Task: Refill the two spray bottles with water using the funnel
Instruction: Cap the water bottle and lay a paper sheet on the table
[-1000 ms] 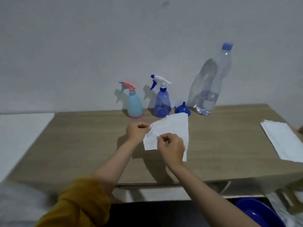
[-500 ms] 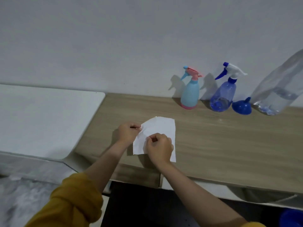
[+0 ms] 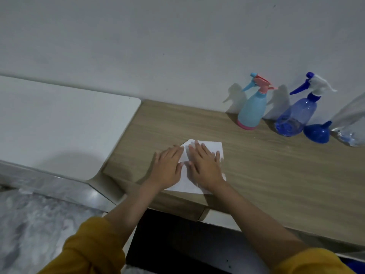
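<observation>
Head view: left hand [image 3: 167,169] and right hand [image 3: 205,167], earlier pinching the white paper sheet [image 3: 212,146], now press it flat, fingers spread.
Refilling unstarted: blue plastic funnel [image 3: 317,133] sits untouched at right.

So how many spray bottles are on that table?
2. The light blue spray bottle with pink trim stands by the wall; the dark blue spray bottle stands just right of it, beside the funnel. The frame's right edge could hide more.

Both hands [image 3: 187,167] now press the paper [image 3: 205,147] flat
</observation>
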A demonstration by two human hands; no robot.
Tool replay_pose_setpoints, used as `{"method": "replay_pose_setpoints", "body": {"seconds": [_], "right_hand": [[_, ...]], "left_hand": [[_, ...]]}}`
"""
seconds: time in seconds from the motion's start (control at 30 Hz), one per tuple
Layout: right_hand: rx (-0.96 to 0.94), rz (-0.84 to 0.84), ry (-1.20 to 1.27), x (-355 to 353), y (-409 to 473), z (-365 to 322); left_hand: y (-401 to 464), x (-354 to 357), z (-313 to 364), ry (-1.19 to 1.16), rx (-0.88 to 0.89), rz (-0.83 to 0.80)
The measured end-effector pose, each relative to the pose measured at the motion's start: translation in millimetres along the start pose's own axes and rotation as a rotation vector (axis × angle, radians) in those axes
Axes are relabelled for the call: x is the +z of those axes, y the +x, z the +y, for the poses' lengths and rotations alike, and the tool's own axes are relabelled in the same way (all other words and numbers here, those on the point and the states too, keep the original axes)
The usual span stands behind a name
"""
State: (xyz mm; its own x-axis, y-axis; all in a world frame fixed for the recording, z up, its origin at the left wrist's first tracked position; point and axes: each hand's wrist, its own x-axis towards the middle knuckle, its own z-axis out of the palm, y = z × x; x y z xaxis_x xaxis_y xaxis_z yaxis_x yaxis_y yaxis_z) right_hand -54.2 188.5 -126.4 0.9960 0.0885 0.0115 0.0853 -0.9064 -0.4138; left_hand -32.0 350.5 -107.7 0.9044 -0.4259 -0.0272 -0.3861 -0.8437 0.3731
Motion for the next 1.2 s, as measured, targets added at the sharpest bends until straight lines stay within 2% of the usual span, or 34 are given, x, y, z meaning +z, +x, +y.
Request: {"method": "replay_pose_setpoints", "body": {"seconds": [0.07, 0.13, 0.5, 0.97, 1.2], "right_hand": [[-0.032, -0.119, -0.084, 9, 1, 7], [-0.028, -0.158, -0.11, 12, 2, 9], [-0.028, -0.13, -0.104, 2, -11, 34], [-0.081, -0.093, -0.143, -44, -23, 137], [-0.01, -0.103, -0.135, -65, -6, 182]], "left_hand": [[-2, 10, -1, 0.122, 0.001, -0.102], [-4, 17, -4, 0.162, -0.009, -0.152], [1, 46, 30, 0.226, -0.029, -0.128], [50, 79, 124, 0.226, 0.003, -0.132], [94, 89, 149, 0.286, 0.003, -0.147]]}}
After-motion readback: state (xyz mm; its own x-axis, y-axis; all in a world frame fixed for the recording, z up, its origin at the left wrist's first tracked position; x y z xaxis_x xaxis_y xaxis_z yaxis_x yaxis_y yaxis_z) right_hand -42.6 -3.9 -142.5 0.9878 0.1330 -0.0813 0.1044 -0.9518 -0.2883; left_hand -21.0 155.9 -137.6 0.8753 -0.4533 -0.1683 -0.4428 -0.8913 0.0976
